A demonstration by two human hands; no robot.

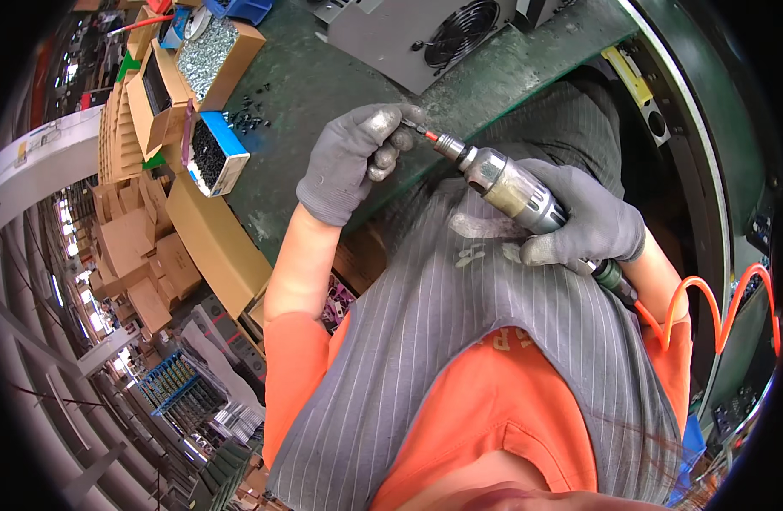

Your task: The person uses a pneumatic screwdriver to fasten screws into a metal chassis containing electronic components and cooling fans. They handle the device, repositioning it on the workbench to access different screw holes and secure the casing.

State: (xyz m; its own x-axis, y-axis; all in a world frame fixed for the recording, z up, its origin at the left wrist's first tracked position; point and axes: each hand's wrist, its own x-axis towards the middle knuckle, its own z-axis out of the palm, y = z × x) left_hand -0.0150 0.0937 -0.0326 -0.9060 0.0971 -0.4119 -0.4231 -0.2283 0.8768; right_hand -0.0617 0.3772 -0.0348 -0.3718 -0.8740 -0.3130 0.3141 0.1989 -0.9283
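Both my hands wear grey work gloves. My right hand is wrapped round a pneumatic screwdriver, whose orange coiled air hose runs off to the right. The tool points up and left, its bit with a red sleeve reaching my left hand. There my thumb and fingers are pinched together at the bit's tip. Whatever small piece they may hold is hidden by the fingertips. Beyond my hands, a grey metal housing with a black round fan grille lies on the green worktop.
Left on the worktop stand a cardboard box of silvery screws and a blue-and-white box of black screws. Loose black screws lie beside them. Stacked cardboard boxes fill the left. A curved metal edge borders the right.
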